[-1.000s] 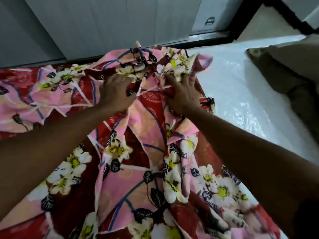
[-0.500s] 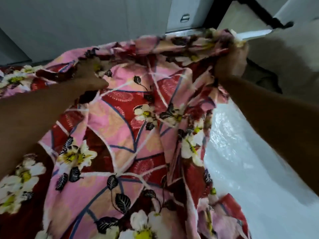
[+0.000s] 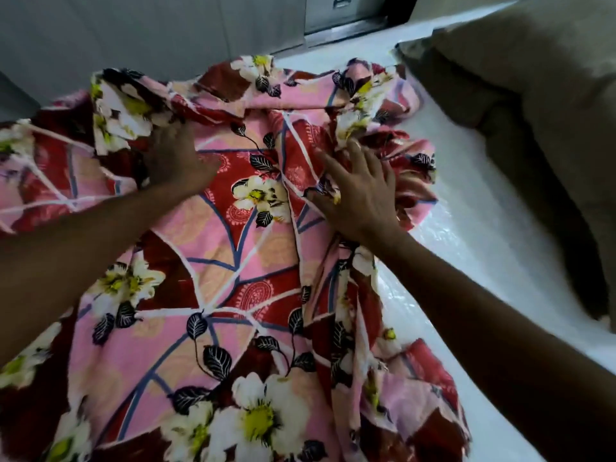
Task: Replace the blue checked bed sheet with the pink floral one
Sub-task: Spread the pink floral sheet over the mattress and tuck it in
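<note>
The pink floral bed sheet [image 3: 233, 248] lies crumpled over the left and middle of the mattress, bunched into folds at its far end. My left hand [image 3: 176, 158] grips a raised fold of it at the upper left, with the fingertips hidden under the cloth. My right hand [image 3: 361, 198] rests flat on the bunched folds at the sheet's right edge, fingers straight and spread. No blue checked sheet is in view.
The bare white mattress [image 3: 483, 201], shiny with a plastic cover, shows to the right of the sheet. Brown pillows [image 3: 540, 105] lie along its right side. A grey wall or cupboard front [image 3: 150, 31] stands just behind the bed's far edge.
My right hand has let go of the sheet edge it held up at the far right and come down flat onto the folds. The lifted sheet has dropped onto the mattress.
</note>
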The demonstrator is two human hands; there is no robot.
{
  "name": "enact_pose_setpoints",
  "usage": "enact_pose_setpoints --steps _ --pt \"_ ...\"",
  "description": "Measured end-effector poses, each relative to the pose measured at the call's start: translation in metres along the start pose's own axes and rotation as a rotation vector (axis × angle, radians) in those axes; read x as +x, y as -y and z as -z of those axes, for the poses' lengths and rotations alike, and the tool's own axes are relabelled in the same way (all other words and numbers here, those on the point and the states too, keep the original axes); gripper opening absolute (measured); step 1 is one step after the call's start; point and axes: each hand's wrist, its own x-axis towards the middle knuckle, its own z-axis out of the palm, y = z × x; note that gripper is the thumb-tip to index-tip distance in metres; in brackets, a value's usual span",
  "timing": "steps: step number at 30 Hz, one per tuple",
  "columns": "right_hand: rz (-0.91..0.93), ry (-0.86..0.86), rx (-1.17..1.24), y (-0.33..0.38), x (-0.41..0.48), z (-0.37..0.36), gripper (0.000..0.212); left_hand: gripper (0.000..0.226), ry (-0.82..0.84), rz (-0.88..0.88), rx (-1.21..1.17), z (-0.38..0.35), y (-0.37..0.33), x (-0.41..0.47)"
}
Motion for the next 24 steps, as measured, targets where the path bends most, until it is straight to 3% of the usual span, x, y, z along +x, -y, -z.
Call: enact_pose_setpoints --steps 3,8,11,14,19,24 --pt "0.007 0.018 0.117 0.023 -0.066 0.003 0.065 0.063 0.045 -0.147 -0.145 0.025 -0.043 -0.106" --pt "0.121 0.179 0.154 0.076 -0.209 -0.017 0.05 0.058 0.172 -0.061 -0.166 0.015 -0.052 -0.275" --pt "0.034 0.201 0.034 0.08 -0.277 -0.03 0.059 0.056 0.173 -0.048 -0.174 0.02 -0.053 -0.369" --pt "-0.106 0.197 0.028 0.044 -0.312 -0.034 0.062 0.07 0.301 -0.062 -0.194 0.026 -0.059 -0.431" --pt "-0.161 0.11 0.017 -0.035 -0.325 -0.012 0.06 0.104 0.637 -0.171 -0.095 0.016 -0.061 -0.471" --pt "-0.492 -0.052 -0.179 -0.124 -0.313 0.052 0.054 0.115 0.739 -0.125 -0.008 0.029 -0.068 -0.467"
